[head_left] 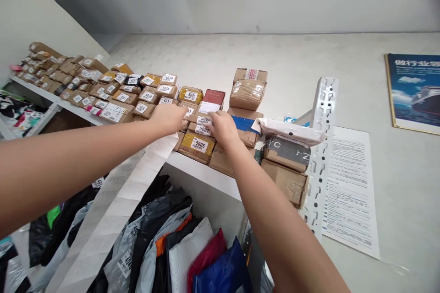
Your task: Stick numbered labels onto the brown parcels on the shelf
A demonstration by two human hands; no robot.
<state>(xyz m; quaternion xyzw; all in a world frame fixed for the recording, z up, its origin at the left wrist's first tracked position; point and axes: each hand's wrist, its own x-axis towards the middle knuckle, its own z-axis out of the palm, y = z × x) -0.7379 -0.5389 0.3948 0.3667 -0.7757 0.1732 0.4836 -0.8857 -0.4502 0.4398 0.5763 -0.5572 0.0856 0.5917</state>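
Observation:
My left hand [169, 120] is closed, fingers curled at the left end of a thin cardboard box [193, 119]. A long white strip of labels [137, 187] hangs from under this hand and runs down to the lower left. My right hand [225, 129] grips the right end of the same box, its fingertips beside a label [205, 120] reading 5008. That box lies on a stack with a box labelled 5007 [202, 130] and a yellow-taped box labelled 5006 [197, 145]. Behind it stands a red box [212, 100]. My fingers' undersides are hidden.
Numbered parcels [117, 112] line the white shelf [206, 176] to the left. Right of my hands are a taped parcel [248, 94], a white packet [290, 131] and a perforated metal post [321, 146]. Plastic mailer bags [192, 252] fill the level below.

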